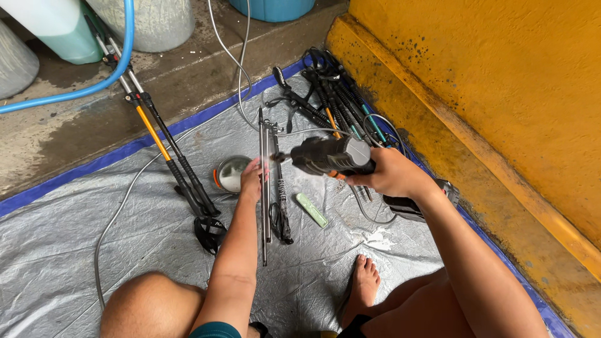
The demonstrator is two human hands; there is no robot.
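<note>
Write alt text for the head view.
Seated on a grey tarp, a person's right hand aims a black spray gun at a folded trekking pole held by the left hand. More poles lie by a yellow wall.

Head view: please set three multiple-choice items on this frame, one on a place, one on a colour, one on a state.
1. Where does the small metal bowl sit?
A. On the grey tarp, just left of the left hand
B. On the yellow wall
C. On the person's knee

2. What colour is the hose across the concrete at upper left?
A. Red
B. Blue
C. White

3. How is the dark spray gun held?
A. Lying loose on the tarp
B. Hanging from the wall
C. Gripped in the right hand, nozzle toward the thin pole that the left hand steadies

Answers: 1 A, the bowl rests on the tarp beside the left hand. 2 B, the hose is plainly blue. 3 C, the right hand wraps the gun, raised off the tarp.
</note>
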